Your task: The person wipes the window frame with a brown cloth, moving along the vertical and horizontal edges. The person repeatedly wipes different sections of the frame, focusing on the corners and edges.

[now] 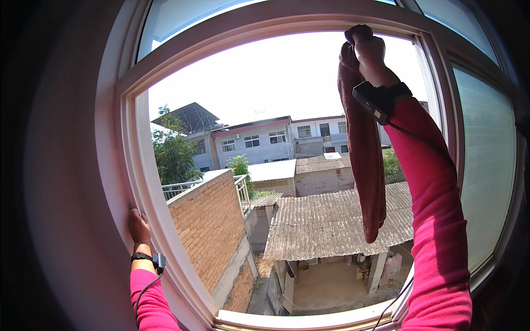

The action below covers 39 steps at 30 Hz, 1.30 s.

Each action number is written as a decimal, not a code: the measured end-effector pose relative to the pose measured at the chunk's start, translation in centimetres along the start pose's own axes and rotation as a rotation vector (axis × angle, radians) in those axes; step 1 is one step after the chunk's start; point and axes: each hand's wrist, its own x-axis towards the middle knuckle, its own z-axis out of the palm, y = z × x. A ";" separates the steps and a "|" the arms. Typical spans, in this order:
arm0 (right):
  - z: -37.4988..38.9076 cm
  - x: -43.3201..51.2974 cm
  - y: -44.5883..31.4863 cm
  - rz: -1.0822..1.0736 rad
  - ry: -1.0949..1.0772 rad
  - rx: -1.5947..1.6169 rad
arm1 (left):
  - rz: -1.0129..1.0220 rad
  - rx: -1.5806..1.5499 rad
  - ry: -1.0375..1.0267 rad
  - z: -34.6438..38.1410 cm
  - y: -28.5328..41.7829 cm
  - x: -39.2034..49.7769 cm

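High up at the top rail of the window frame (pixel 273 25), my right hand (pixel 369 51) grips a brown cloth (pixel 359 136). A bunched part of the cloth touches the rail, and the rest hangs down in a long fold across the opening. Low on the opposite side, my left hand (pixel 139 226) holds the edge of the left frame upright (pixel 131 165); its fingertips are partly hidden. Each wrist wears a black strap with a small device and a cable.
A glazed window panel (pixel 486 165) stands at the right. The sill (pixel 306 320) runs along the bottom of the opening. Far below outside are a brick wall (pixel 211 227), a corrugated roof (pixel 331 219) and a yard (pixel 331 285); buildings (pixel 256 142) stand beyond.
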 end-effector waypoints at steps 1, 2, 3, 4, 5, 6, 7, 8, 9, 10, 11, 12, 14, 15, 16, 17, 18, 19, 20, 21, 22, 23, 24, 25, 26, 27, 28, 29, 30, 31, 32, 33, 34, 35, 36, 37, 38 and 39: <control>-1.1 1.6 0.2 -0.123 0.067 -0.024 | 0.011 -0.011 0.013 0.1 0.0 0.0; -2.8 2.9 0.3 -0.246 0.110 -0.094 | -0.025 0.017 -0.012 0.2 -0.1 0.0; -4.0 4.2 0.3 -0.245 0.198 -0.217 | -0.004 0.016 0.004 0.3 -0.1 0.0; -5.5 5.3 0.3 -0.302 0.225 -0.375 | 0.005 0.022 0.012 0.3 -0.2 0.0; -6.9 6.4 0.5 -0.350 0.255 -0.548 | 0.004 0.033 0.021 0.4 -0.2 -0.1; -7.6 7.5 0.7 -0.402 0.338 -0.684 | -0.002 0.034 0.019 0.4 -0.3 -0.1; -8.3 8.4 1.0 -0.347 0.342 -0.730 | 0.002 0.037 0.025 0.5 -0.4 -0.1; -9.0 9.3 1.2 -0.357 0.381 -0.813 | -0.003 0.040 0.023 0.5 -0.5 -0.1; -9.3 9.9 1.7 -0.353 0.449 -0.974 | -0.009 0.042 0.020 0.5 -0.5 -0.1; -9.5 10.3 2.2 -0.316 0.461 -0.973 | -0.012 0.037 0.012 0.4 -0.5 -0.1; -9.7 10.8 2.4 -0.146 0.440 -0.921 | -0.014 0.031 0.002 0.4 -0.6 -0.1; -9.9 11.0 2.6 -0.038 0.525 -0.766 | -0.011 0.023 -0.009 0.4 -0.6 -0.1; -10.7 11.3 2.5 -0.102 0.532 -0.457 | -0.019 0.017 -0.002 0.4 -0.5 -0.1; -11.0 11.3 2.2 -0.260 0.478 -0.399 | -0.023 0.017 0.002 0.4 -0.4 -0.1; -11.3 11.3 1.8 -0.344 0.430 -0.498 | 0.058 0.039 0.109 0.4 -0.3 0.0; -11.6 11.4 1.2 -0.348 0.353 -0.622 | 0.031 0.022 0.078 0.4 -0.1 0.0; -11.4 11.1 1.1 -0.427 0.351 -0.726 | 0.002 0.007 0.046 0.3 0.0 0.0; -11.3 11.0 0.7 -0.508 0.357 -0.830 | -0.030 -0.009 0.019 0.2 0.2 0.0; -10.7 10.4 0.8 -0.667 0.445 -0.910 | -0.029 -0.010 0.025 0.1 0.4 0.1; -10.1 10.0 0.7 -0.828 0.534 -0.986 | -0.029 -0.013 0.032 0.0 0.5 0.1; -9.4 9.3 0.8 -0.449 0.417 -0.805 | -0.026 -0.016 0.036 -0.2 0.7 0.2; -8.2 8.2 1.3 -0.549 0.500 -0.706 | -0.004 -0.021 0.045 -0.3 0.8 0.2; -7.5 7.6 1.1 -0.592 0.455 -0.659 | 0.020 -0.025 0.055 -0.4 0.8 0.3; -6.5 6.9 1.0 -0.498 0.396 -0.655 | 0.045 -0.028 0.063 -0.4 0.7 0.2; -5.4 6.0 0.7 -0.346 0.302 -0.562 | 0.018 -0.029 0.039 -0.3 0.5 0.1; -4.3 5.2 0.4 -0.299 0.263 -0.534 | -0.005 -0.033 0.011 0.0 0.1 -0.1; -3.1 4.2 0.2 -0.274 0.252 -0.456 | 0.002 -0.060 0.002 0.5 -0.5 -0.3; -1.8 3.0 0.1 -0.320 0.205 -0.528 | -0.010 -0.004 -0.003 1.0 -1.2 -0.4; -0.6 1.6 0.1 -0.302 0.169 -0.463 | 0.005 0.029 0.013 1.8 -2.0 -0.7; 0.3 0.1 0.2 -0.415 0.116 -0.493 | 0.053 0.064 0.063 2.6 -2.9 -1.0; 1.3 -1.5 0.3 -0.589 0.077 -0.491 | -0.002 0.079 -0.002 3.3 -3.9 -1.2; 1.6 -3.1 0.5 -0.708 -0.041 -0.496 | -0.066 0.080 -0.021 4.0 -4.8 -1.0; 2.3 -3.9 0.1 -0.725 -0.155 -0.441 | -0.112 0.085 -0.023 4.5 -5.3 -0.7; 3.2 -4.7 -0.5 -0.659 -0.210 -0.404 | -0.192 0.102 -0.070 4.6 -5.1 -0.8; 3.5 -6.1 -0.9 -0.585 -0.242 -0.299 | -0.097 0.228 -0.005 4.5 -4.2 -0.7; 3.4 -7.5 -1.4 -0.432 -0.276 -0.222 | -0.252 0.207 -0.163 3.5 -2.9 -0.3; 2.9 -8.9 -1.9 -0.205 -0.398 -0.172 | -0.191 0.199 -0.146 2.2 -0.2 -1.6; 2.2 -10.7 -2.3 0.021 -0.522 -0.007 | -0.134 0.181 -0.129 0.4 3.4 -3.0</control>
